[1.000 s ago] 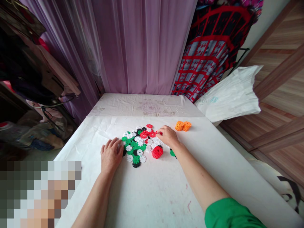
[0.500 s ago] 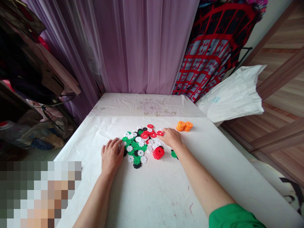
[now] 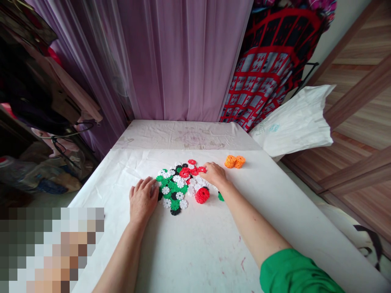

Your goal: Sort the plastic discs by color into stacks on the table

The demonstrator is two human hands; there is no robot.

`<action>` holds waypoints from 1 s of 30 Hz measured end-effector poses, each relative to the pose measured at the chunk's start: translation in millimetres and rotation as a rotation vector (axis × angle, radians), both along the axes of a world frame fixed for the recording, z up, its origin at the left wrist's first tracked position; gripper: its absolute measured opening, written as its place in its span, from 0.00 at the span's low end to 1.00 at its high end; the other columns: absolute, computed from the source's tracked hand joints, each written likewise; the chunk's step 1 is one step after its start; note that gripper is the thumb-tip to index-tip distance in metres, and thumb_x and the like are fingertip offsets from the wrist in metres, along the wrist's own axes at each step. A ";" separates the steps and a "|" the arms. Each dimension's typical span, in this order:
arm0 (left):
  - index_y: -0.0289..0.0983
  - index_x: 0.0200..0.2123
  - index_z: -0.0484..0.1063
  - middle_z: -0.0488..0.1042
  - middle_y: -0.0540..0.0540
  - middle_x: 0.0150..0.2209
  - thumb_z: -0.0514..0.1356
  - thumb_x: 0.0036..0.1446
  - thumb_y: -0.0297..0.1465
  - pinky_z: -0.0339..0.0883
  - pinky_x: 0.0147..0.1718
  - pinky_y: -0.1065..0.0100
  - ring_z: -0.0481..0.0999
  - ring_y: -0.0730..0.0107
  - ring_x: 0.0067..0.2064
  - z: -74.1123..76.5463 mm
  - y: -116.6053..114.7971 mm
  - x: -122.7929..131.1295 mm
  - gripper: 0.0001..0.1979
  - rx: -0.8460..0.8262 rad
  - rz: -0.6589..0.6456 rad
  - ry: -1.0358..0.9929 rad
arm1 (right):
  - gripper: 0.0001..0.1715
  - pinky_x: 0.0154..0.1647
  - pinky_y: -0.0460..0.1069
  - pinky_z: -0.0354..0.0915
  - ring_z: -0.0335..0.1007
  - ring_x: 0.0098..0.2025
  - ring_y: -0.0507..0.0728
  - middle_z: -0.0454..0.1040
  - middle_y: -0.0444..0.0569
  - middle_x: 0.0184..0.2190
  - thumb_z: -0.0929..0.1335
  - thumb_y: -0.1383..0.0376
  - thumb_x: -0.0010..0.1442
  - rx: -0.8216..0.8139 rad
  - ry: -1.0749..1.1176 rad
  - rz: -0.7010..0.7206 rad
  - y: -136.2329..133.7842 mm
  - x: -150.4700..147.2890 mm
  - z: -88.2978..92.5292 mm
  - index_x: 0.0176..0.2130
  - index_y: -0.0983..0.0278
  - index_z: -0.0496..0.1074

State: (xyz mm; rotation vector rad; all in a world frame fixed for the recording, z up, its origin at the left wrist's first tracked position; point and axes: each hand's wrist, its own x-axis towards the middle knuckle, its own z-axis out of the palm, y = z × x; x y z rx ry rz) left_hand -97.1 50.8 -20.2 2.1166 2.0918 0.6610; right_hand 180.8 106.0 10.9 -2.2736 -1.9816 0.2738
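Observation:
A loose pile of notched plastic snowflake discs, green, white, black and red, lies on the white table. At the pile's left edge my left hand (image 3: pixel 143 198) rests with fingers spread, its thumb side next to green discs (image 3: pixel 172 187). My right hand (image 3: pixel 214 174) is at the upper right of the pile, its fingertips pinching a red snowflake disc (image 3: pixel 202 169). More red discs (image 3: pixel 184 172) lie just left of it. Nearer to me stands a stack of red discs (image 3: pixel 202 195), with white discs (image 3: pixel 195 184) behind. My right wrist partly hides a green disc (image 3: pixel 220 196).
Two short stacks of orange discs (image 3: pixel 235 161) stand beyond my right hand. A white bag (image 3: pixel 296 122) sits at the table's right edge. A purple curtain (image 3: pixel 183 61) hangs behind the table (image 3: pixel 195 252), and clothes (image 3: pixel 30 81) hang on the left.
My right hand has shifted slightly left with the red disc at its fingertips. My left hand stays in place, and the view has turned a little.

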 end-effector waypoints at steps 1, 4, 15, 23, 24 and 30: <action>0.44 0.53 0.74 0.72 0.45 0.60 0.50 0.66 0.38 0.54 0.62 0.47 0.65 0.52 0.64 -0.1 0.0 -0.1 0.19 -0.001 -0.001 0.000 | 0.19 0.47 0.50 0.64 0.73 0.51 0.61 0.77 0.55 0.49 0.68 0.57 0.57 0.003 0.014 -0.006 1.1 0.0 -0.4 0.47 0.62 0.75; 0.44 0.53 0.74 0.71 0.46 0.61 0.50 0.66 0.38 0.53 0.62 0.47 0.64 0.52 0.64 -0.4 0.2 -0.3 0.19 -0.009 -0.002 -0.005 | 0.17 0.47 0.50 0.64 0.74 0.49 0.61 0.77 0.55 0.48 0.69 0.59 0.55 0.030 0.100 -0.041 0.7 3.3 -0.7 0.44 0.62 0.75; 0.45 0.53 0.75 0.72 0.46 0.60 0.51 0.65 0.39 0.54 0.62 0.46 0.64 0.51 0.64 -4.4 1.5 -1.5 0.19 0.004 -0.006 -0.012 | 0.17 0.43 0.49 0.65 0.72 0.43 0.56 0.77 0.46 0.43 0.72 0.58 0.48 0.104 0.603 0.118 -90.9 14.6 22.4 0.40 0.59 0.74; 0.45 0.53 0.75 0.72 0.45 0.60 0.50 0.65 0.39 0.55 0.61 0.47 0.65 0.51 0.63 -4.0 0.7 -2.5 0.19 0.014 -0.012 -0.005 | 0.14 0.44 0.50 0.63 0.71 0.42 0.56 0.76 0.44 0.40 0.72 0.65 0.46 0.076 0.481 0.145 -96.7 0.8 27.3 0.37 0.60 0.73; 0.45 0.53 0.75 0.72 0.45 0.60 0.50 0.65 0.39 0.55 0.61 0.47 0.65 0.51 0.63 -3.7 0.6 -2.3 0.19 0.015 -0.012 -0.003 | 0.15 0.45 0.50 0.64 0.71 0.43 0.56 0.76 0.44 0.40 0.72 0.64 0.46 0.079 0.477 0.154 -97.0 0.9 26.4 0.37 0.60 0.73; 0.44 0.53 0.74 0.71 0.45 0.61 0.49 0.66 0.39 0.54 0.62 0.47 0.64 0.51 0.64 -2.0 0.3 -0.7 0.19 -0.003 -0.011 -0.003 | 0.17 0.45 0.49 0.65 0.73 0.42 0.55 0.77 0.46 0.44 0.72 0.63 0.50 0.122 0.481 0.165 -86.6 6.9 22.5 0.42 0.60 0.74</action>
